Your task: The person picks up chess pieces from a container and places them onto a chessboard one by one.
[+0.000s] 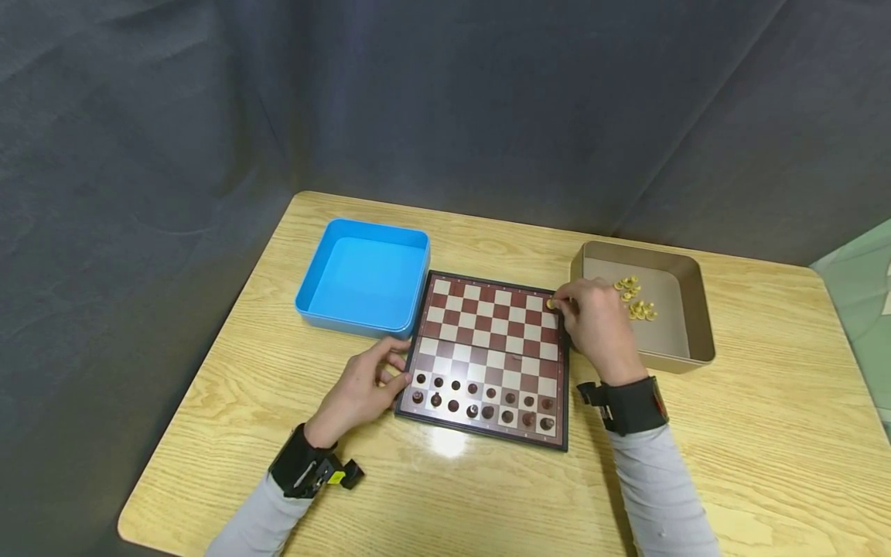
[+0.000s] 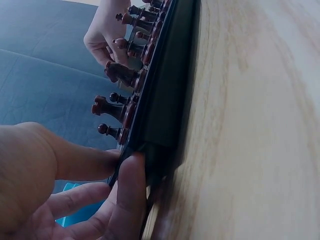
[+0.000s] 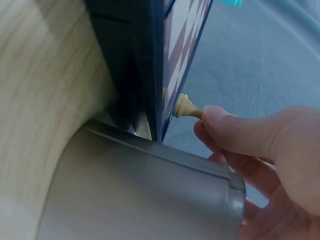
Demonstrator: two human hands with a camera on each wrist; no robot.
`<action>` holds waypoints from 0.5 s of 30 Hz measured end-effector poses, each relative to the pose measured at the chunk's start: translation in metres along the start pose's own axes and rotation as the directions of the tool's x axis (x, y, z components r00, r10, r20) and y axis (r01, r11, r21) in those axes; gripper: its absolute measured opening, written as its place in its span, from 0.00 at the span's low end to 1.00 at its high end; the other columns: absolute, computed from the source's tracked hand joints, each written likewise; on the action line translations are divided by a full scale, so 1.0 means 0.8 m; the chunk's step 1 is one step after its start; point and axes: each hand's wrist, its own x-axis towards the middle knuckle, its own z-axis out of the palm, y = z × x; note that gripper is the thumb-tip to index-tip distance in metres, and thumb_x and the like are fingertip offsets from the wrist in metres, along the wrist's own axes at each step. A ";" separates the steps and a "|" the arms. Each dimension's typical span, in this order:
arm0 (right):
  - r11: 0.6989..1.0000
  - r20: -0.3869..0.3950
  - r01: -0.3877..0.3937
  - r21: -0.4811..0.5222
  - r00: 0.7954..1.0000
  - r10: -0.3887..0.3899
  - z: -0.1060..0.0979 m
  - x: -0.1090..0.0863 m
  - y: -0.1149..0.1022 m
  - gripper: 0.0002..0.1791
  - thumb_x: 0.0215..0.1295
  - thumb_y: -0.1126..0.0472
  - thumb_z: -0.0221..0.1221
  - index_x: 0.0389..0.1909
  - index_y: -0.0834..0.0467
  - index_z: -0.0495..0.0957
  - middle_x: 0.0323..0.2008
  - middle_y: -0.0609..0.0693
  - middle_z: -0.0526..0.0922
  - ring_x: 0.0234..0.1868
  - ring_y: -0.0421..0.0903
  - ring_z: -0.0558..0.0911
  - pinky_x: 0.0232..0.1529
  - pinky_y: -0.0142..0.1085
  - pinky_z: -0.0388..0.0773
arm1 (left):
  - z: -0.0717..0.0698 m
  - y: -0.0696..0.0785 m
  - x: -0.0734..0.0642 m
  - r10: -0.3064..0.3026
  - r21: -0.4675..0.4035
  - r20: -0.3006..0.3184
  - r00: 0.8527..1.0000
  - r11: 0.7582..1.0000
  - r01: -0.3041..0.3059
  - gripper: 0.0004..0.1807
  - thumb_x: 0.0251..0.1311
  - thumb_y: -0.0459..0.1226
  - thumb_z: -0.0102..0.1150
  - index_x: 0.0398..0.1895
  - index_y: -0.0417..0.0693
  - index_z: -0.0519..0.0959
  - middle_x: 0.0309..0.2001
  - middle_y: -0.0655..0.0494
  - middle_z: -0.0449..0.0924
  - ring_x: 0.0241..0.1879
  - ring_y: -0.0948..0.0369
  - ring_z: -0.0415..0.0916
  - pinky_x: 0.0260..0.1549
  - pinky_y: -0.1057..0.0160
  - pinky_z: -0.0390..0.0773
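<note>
- The right hand (image 1: 600, 316) is pinching a pale yellow chess piece (image 1: 551, 304) by its narrow upper part, the fingers closing on it while its round, flared base is meeting the board at the far right corner square.
- The left hand (image 1: 362, 385) is gripping the near left edge of the board (image 1: 445, 334), thumb and fingers pressing its dark, smooth rim.
- The flat, square board is lying on the desk (image 1: 445, 503), showing glossy cream and reddish-brown squares.
- Shiny dark brown chess pieces (image 1: 472, 411) are standing in two rows along its near side.
- A smooth tan box (image 1: 699, 309) with rounded corners is sitting just right of the board, holding more yellow pieces (image 1: 640, 311).
- A bright blue tray (image 1: 369, 271) is resting at the board's left.
- Streaky wood grain is running across the desk; dark, creased cloth (image 1: 487, 116) is hanging behind.
</note>
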 end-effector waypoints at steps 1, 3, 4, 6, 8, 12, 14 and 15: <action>1.000 -0.001 0.002 -0.004 1.000 -0.002 0.000 0.000 0.000 0.03 0.47 0.66 0.63 0.25 0.58 0.80 0.25 0.49 0.78 0.26 0.47 0.70 0.25 0.39 0.68 | 0.000 0.000 0.000 0.000 -0.001 0.000 1.000 1.000 0.000 0.24 0.51 0.31 0.57 0.53 0.55 0.66 0.35 0.57 0.72 0.24 0.60 0.74 0.15 0.66 0.77; 1.000 -0.001 0.005 -0.009 1.000 -0.005 0.001 0.000 0.000 0.02 0.48 0.67 0.62 0.25 0.59 0.80 0.25 0.49 0.78 0.26 0.47 0.70 0.25 0.39 0.68 | 0.000 0.001 0.000 0.000 0.002 -0.001 1.000 1.000 0.000 0.24 0.51 0.31 0.57 0.53 0.54 0.66 0.35 0.57 0.72 0.24 0.60 0.74 0.16 0.66 0.77; 1.000 0.000 0.006 -0.011 1.000 -0.006 0.002 0.000 0.000 0.02 0.48 0.67 0.62 0.25 0.59 0.80 0.25 0.49 0.78 0.26 0.47 0.70 0.25 0.39 0.68 | 0.000 0.001 0.000 0.001 0.005 -0.002 1.000 1.000 -0.001 0.24 0.51 0.31 0.57 0.53 0.54 0.67 0.35 0.57 0.72 0.24 0.60 0.74 0.16 0.66 0.77; 1.000 0.004 0.003 -0.016 1.000 -0.003 0.002 0.000 0.000 0.02 0.48 0.67 0.62 0.25 0.59 0.80 0.24 0.49 0.78 0.25 0.47 0.70 0.25 0.38 0.68 | 0.000 0.001 0.000 0.002 0.012 -0.004 1.000 1.000 -0.002 0.24 0.51 0.31 0.57 0.53 0.54 0.67 0.35 0.57 0.72 0.24 0.60 0.74 0.16 0.66 0.77; 1.000 0.008 0.000 -0.017 1.000 0.000 0.002 0.000 0.000 0.02 0.48 0.68 0.62 0.24 0.59 0.80 0.24 0.49 0.78 0.26 0.46 0.69 0.25 0.38 0.68 | 0.000 0.002 0.000 0.002 0.021 -0.006 1.000 1.000 -0.002 0.24 0.51 0.32 0.57 0.53 0.54 0.67 0.35 0.57 0.72 0.24 0.60 0.74 0.16 0.66 0.76; 1.000 0.010 -0.002 -0.020 1.000 0.002 0.002 0.000 -0.001 0.02 0.47 0.67 0.62 0.25 0.59 0.80 0.24 0.49 0.78 0.26 0.46 0.69 0.24 0.38 0.68 | 0.000 0.002 0.000 -0.001 0.014 -0.004 1.000 1.000 0.002 0.24 0.51 0.31 0.57 0.53 0.54 0.67 0.35 0.57 0.72 0.24 0.60 0.74 0.16 0.66 0.77; 1.000 0.010 0.000 -0.023 1.000 0.000 0.002 0.000 -0.001 0.02 0.48 0.67 0.62 0.25 0.59 0.80 0.24 0.49 0.78 0.26 0.47 0.69 0.24 0.38 0.67 | 0.000 0.001 0.000 -0.002 0.010 -0.004 1.000 1.000 0.002 0.24 0.51 0.32 0.58 0.53 0.54 0.67 0.35 0.57 0.72 0.25 0.60 0.74 0.16 0.66 0.77; 1.000 0.009 0.003 -0.025 1.000 -0.002 0.003 0.000 -0.002 0.02 0.48 0.66 0.62 0.25 0.59 0.80 0.24 0.49 0.78 0.26 0.47 0.69 0.25 0.38 0.67 | 0.000 0.001 0.000 -0.004 0.007 -0.003 1.000 1.000 0.004 0.25 0.51 0.31 0.58 0.53 0.54 0.67 0.35 0.57 0.72 0.25 0.60 0.74 0.16 0.66 0.77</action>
